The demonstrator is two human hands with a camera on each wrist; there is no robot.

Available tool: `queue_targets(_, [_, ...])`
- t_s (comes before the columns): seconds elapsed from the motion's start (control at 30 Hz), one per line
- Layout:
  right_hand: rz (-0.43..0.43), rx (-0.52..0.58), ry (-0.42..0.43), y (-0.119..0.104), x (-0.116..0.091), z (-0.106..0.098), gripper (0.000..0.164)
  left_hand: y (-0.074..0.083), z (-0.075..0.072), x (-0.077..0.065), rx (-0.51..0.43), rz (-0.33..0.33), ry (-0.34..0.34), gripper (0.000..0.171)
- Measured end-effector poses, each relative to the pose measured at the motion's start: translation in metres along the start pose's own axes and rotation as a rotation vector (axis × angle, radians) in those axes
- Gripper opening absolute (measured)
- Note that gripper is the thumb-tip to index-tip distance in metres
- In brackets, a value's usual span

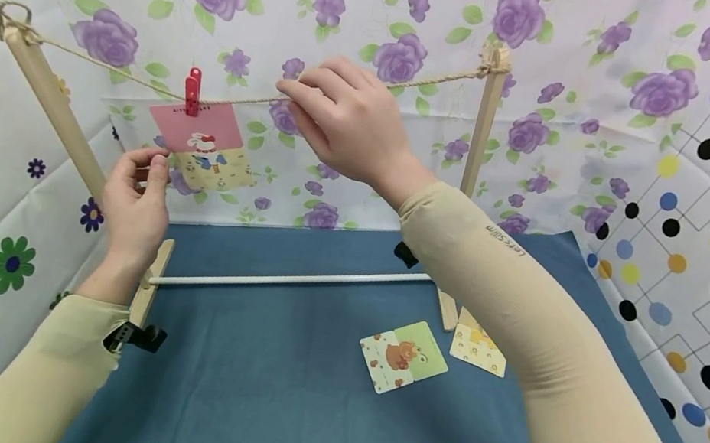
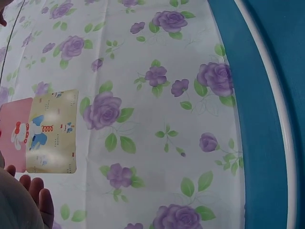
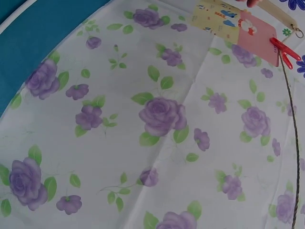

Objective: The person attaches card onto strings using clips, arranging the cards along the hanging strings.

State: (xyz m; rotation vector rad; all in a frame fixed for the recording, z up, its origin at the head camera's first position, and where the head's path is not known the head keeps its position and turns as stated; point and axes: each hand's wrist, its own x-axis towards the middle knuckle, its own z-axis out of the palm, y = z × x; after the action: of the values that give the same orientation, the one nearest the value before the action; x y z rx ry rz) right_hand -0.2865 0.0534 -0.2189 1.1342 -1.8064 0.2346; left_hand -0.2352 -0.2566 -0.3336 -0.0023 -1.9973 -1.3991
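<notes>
A pink-and-yellow card (image 1: 217,167) with a cartoon white rabbit hangs from a sagging rope (image 1: 121,72), held by a red clothespin (image 1: 192,93). My left hand (image 1: 138,195) is at the card's lower left edge, its fingers loosely bent and its fingertips close beside the card. Over the rope, right of the clothespin, is my right hand (image 1: 350,120), back toward me and fingers pointing left. In the left wrist view, the right fingertips (image 2: 3,20) show beside the rope, which runs unbroken past them.
Wooden posts (image 1: 481,129) carry the rope at both ends, with a white rod (image 1: 290,281) low between them. On the blue cloth (image 1: 244,390) lie a green-and-white bear card (image 1: 403,357) and a yellow card (image 1: 477,348), the latter partly behind my right sleeve. Flowered sheets stand behind.
</notes>
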Motion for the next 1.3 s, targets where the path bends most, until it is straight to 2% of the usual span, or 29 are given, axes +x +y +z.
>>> queue_targets(0.17, [-0.071,-0.001,0.064,0.002,-0.011,0.0,0.028,-0.002,0.0,-0.005,0.011,-0.034,-0.005,0.031])
queue_targets(0.33, [-0.134,0.0,0.098,0.003,-0.026,-0.003,0.026,-0.006,0.001,-0.01,0.019,-0.033,-0.012,0.032])
queue_targets(0.7, [-0.151,0.077,0.116,0.004,-0.061,-0.012,0.027,-0.014,0.006,-0.026,0.025,0.024,-0.05,0.035])
queue_targets(0.93, [-0.175,0.126,0.11,0.002,-0.088,-0.017,0.026,-0.024,0.017,-0.04,0.012,0.039,-0.116,0.035])
queue_targets(1.1, [-0.151,0.137,0.084,-0.005,-0.116,-0.017,0.026,-0.029,0.029,-0.055,0.005,0.04,-0.155,0.03])
queue_targets(1.3, [-0.044,0.18,0.072,-0.013,-0.155,-0.011,0.029,-0.004,0.042,-0.08,-0.051,0.058,-0.217,0.027])
